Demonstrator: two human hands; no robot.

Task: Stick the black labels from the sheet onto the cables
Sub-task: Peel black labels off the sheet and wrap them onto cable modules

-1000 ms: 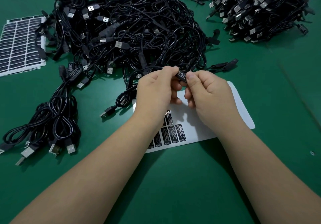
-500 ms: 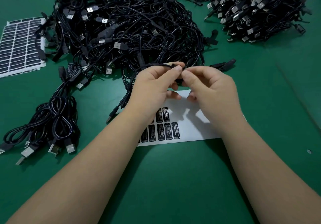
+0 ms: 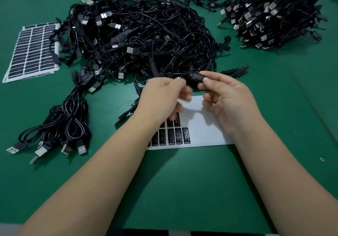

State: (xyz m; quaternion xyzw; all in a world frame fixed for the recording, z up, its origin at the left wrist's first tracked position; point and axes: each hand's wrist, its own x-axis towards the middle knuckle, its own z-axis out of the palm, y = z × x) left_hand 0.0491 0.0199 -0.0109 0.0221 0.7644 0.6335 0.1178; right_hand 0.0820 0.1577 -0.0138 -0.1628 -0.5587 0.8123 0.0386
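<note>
Two hands raised over label sheet (image 3: 203,126) on green table (image 3: 182,180). Right hand (image 3: 226,98) pinches black controller (image 3: 194,78) of cable between thumb and forefinger; white print visible on its face. Left hand (image 3: 162,96) blurred, fingers curled at cable beside controller; exact grip cannot tell. Left forearm hides sheet's left part. Tangled cable heap (image 3: 142,39) just behind hands. Second heap (image 3: 274,12) far right. Full label sheets (image 3: 31,52) far left. Small cable bundle (image 3: 60,124) near left.
</note>
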